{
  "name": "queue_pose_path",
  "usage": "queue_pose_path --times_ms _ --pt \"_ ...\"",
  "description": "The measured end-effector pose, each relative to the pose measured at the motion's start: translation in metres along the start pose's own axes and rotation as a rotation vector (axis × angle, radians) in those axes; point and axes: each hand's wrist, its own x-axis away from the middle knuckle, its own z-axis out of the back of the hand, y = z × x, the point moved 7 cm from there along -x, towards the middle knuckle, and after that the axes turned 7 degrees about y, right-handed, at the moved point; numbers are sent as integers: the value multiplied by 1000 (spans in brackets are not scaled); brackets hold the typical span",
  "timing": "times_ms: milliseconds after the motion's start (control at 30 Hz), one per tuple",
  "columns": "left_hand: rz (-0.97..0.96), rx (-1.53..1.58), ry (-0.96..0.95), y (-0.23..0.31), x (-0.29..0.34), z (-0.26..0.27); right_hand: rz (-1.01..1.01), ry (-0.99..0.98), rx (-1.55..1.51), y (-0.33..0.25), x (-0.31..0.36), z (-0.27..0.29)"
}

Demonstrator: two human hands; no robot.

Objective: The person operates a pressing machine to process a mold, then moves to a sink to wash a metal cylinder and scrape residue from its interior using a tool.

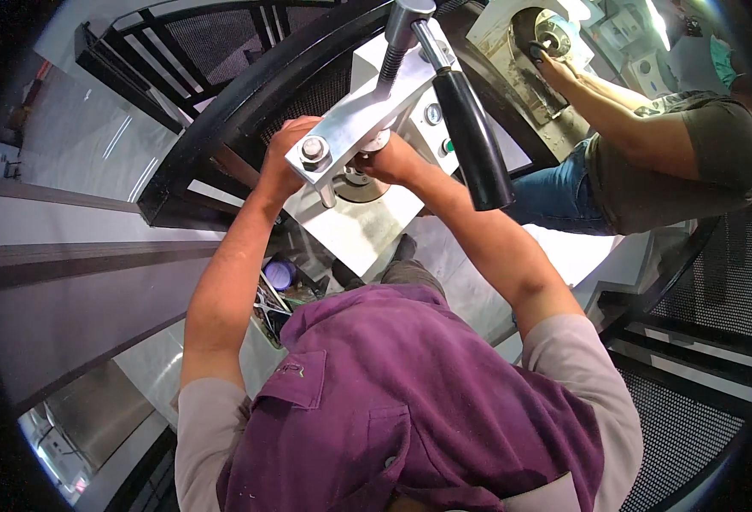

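Note:
In front of me stands a bench machine with a white top [342, 235] and a silver metal arm [355, 128] across it. Its lever has a long black handle [472, 141], tilted toward my right. My left hand [289, 152] is curled in at the left of the metal arm, which hides most of its fingers. From the right, my right hand [396, 162] reaches under the arm, fingers bent inward next to a round metal piece [376, 142]. What the fingers of either hand grip is hidden. Below them, a round opening [363, 186] in the top shows metal inside.
A pressure gauge [433, 113] and a green button [448, 146] sit on the machine's panel. At the right, a co-worker [679, 162] works at another round machine [555, 38]. Black railings [214, 51] curve behind. A purple round container [279, 274] stands low at the left.

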Motion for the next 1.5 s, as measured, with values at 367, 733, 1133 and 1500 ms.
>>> queue_pose_path --times_ms 367,733,1133,1500 --pt "151 153 68 -14 27 18 133 83 -340 -58 -8 -5" --pt "182 189 100 -12 26 23 148 35 -144 -94 -15 24" --pt "267 168 70 -20 29 26 198 34 -314 -107 -15 27" --pt "185 133 77 -13 27 29 205 33 -503 -104 -11 23"
